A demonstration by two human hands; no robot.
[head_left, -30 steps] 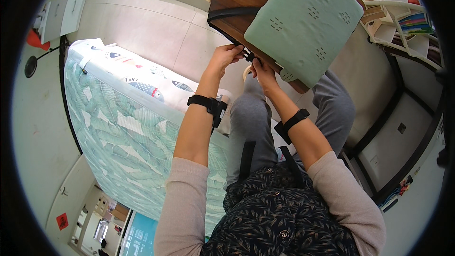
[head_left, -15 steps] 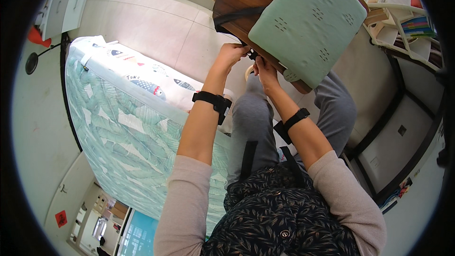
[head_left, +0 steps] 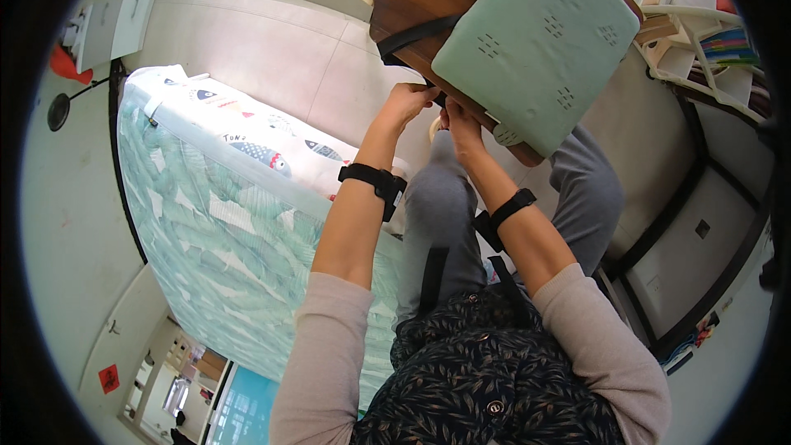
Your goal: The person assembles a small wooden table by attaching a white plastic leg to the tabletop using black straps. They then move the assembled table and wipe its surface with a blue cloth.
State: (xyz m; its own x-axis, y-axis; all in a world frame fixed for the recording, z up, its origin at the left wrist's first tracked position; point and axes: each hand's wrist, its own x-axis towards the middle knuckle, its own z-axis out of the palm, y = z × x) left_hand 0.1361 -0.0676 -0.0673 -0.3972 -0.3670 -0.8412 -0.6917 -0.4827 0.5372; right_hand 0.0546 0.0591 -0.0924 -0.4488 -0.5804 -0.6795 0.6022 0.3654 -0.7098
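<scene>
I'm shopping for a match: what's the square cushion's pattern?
The cushion is pale green with clustered dark dashes, best in the head view.

Pale floor tiles point(head_left: 264, 41) spread between white drawers point(head_left: 111, 29) and bookshelf point(head_left: 690, 10).

Toward ten o'clock, dark capital lettering point(head_left: 234, 138) stands on the white fish-print cloth point(head_left: 280, 128) (a short word in small print). At eight o'clock, a red sign point(head_left: 109, 379) on the pale door point(head_left: 98, 349) bears a dark character-like mark, too blurred to read. Toward two o'clock, a whitish tag point(head_left: 493, 115) by the green cushion point(head_left: 535, 49) is illegibly small.
</scene>
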